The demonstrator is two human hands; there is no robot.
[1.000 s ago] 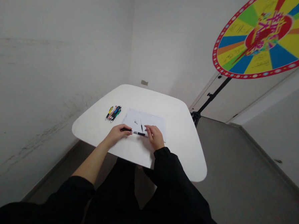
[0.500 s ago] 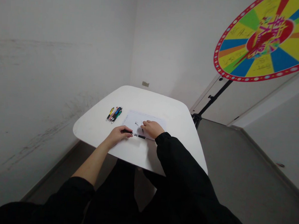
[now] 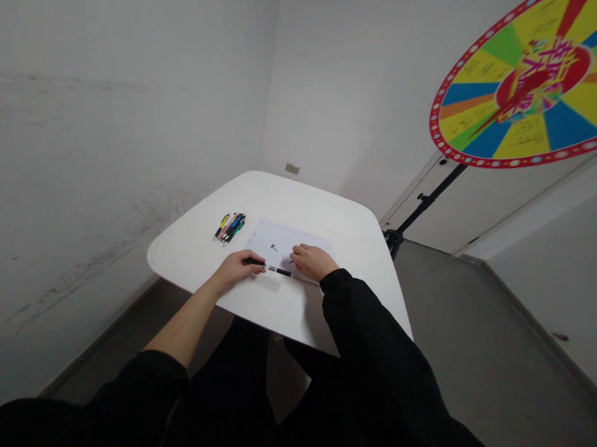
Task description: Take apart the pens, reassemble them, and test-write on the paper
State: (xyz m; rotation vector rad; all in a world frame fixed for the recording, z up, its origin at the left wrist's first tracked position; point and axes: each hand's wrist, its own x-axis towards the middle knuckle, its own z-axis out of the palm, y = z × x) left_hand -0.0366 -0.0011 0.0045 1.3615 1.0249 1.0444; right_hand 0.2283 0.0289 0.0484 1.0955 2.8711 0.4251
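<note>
My left hand (image 3: 233, 269) is closed around a black pen part (image 3: 253, 262) at the near left corner of a white sheet of paper (image 3: 268, 232). Just right of its fingertips lies a black pen barrel (image 3: 284, 272), beside a small grey piece (image 3: 272, 268). My right hand (image 3: 314, 262) is over the paper's right part, its fingertips pinched on a thin dark piece (image 3: 291, 262), too small to name. Small silvery pen parts (image 3: 274, 247) rest on the paper between my hands.
Several pens (image 3: 232, 228) lie bunched to the left of the paper on the white table (image 3: 290, 195). Walls stand close at the left and back. A colourful prize wheel (image 3: 536, 89) on a black stand (image 3: 433, 196) is at the right.
My right hand has moved a little to the right, away from the silvery parts, with the thin dark piece at its fingertips. My left hand has hardly moved.
</note>
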